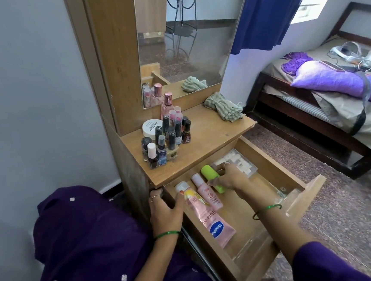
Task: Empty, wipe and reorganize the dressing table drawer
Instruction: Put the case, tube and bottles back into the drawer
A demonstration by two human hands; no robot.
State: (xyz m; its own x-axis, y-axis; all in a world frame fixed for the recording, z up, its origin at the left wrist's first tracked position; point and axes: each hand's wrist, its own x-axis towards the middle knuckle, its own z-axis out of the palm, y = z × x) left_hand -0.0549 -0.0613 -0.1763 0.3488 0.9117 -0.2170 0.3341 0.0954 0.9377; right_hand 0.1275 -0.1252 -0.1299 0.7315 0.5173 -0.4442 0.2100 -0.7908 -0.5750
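Note:
The wooden drawer (272, 168) of the dressing table stands pulled out. Inside lie a yellow-and-pink spray can (190, 197), a pink bottle (207, 193), a pink Vaseline tube (218, 226), a lime-green bottle (208, 172) and a clear box of small white items (244, 159) at the back. My right hand (228, 179) reaches into the drawer and grips the lime-green bottle. My left hand (166, 211) rests on the drawer's left wall, its thumb against the spray can.
On the table top (211, 136) stand several nail polish bottles (168, 137), a white jar (152, 126), a pink perfume bottle (168, 105) and a crumpled striped cloth (223, 106). A mirror (184, 39) rises behind. A bed (333, 96) stands at the right.

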